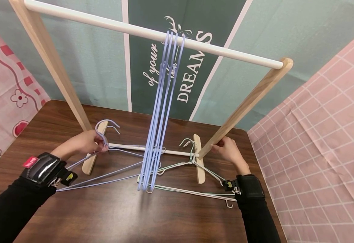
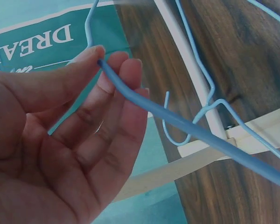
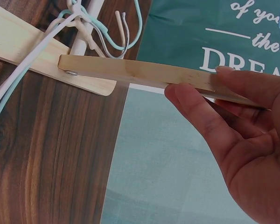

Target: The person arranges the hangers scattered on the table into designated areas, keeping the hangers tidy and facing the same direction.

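Observation:
My left hand (image 1: 88,141) pinches a blue wire hanger (image 2: 177,120) between thumb and fingertips near its hook, above the left foot of a clothes rack. Behind it in the left wrist view, another blue hanger (image 2: 165,126) lies by the rack's low white bar. My right hand (image 1: 228,150) holds the rack's right wooden post (image 1: 249,101) low down, thumb on one side and fingers on the other. Several blue hangers (image 1: 157,135) hang together from the middle of the white top rail (image 1: 104,23). White and pale green hangers (image 1: 192,192) lie beside the right foot.
The left wooden post (image 1: 53,64) rises behind my left hand. The rack stands on a dark wooden table (image 1: 104,216). Behind it hangs a green cloth with lettering (image 1: 192,77). Pink cloths flank the table on the left (image 1: 0,84) and right (image 1: 325,135).

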{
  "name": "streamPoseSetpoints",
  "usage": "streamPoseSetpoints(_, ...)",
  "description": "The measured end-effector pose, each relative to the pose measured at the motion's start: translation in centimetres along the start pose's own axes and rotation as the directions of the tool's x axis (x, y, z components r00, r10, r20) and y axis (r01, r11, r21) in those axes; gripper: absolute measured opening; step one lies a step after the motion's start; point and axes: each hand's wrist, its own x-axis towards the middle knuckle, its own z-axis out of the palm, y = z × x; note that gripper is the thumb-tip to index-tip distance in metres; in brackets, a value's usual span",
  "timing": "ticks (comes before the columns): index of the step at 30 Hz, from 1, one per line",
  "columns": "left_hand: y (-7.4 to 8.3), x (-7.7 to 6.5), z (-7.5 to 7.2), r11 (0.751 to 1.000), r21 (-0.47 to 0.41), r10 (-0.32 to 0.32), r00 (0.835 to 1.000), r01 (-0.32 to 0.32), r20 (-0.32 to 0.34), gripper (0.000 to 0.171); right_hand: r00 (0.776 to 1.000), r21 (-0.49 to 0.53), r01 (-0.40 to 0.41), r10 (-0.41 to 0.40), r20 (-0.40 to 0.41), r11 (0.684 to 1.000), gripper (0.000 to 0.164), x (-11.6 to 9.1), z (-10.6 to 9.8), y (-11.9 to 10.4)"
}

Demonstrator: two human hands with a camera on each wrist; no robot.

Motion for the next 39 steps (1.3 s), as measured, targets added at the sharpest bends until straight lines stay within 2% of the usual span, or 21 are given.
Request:
streamPoseSetpoints(6, 0.5, -0.2, -0.3, 1.000, 0.007, -0.026, 0.997, 0.027, -0.073, 0.005, 1.000, -0.003, -0.007, 0.007, 0.007, 1.000, 0.023, 0.0, 0.0, 0.0)
streamPoseSetpoints(14, 1.4, -0.4, -0.7, 0.995, -0.072, -0.071, 0.992, 0.064, -0.107, 0.007, 1.000, -0.002, -0.005, 0.005, 0.011, 1.000, 0.023, 0.0, 0.0, -0.1)
streamPoseSetpoints(20, 1.7, -0.5, -0.7, 0.990, -0.128, -0.074, 0.988, 0.056, -0.138, 0.007, 1.000, -0.015, -0.001, 0.002, 0.004, 1.000, 0.022, 0.1, 0.0, 0.0)
streamPoseSetpoints(28, 1.8, -0.5, -1.0, 0.967, -0.247, -0.097, 0.987, 0.064, -0.125, 0.009, 1.000, -0.037, -0.006, 0.006, -0.001, 0.999, 0.022, 0.1, 0.0, 0.0)
streamPoseSetpoints(39, 1.7, -0.6, -1.2, 0.967, -0.250, -0.088, 0.986, 0.050, -0.143, 0.009, 1.000, -0.037, -0.006, 0.006, 0.002, 0.999, 0.022, 0.0, 0.0, -0.1)
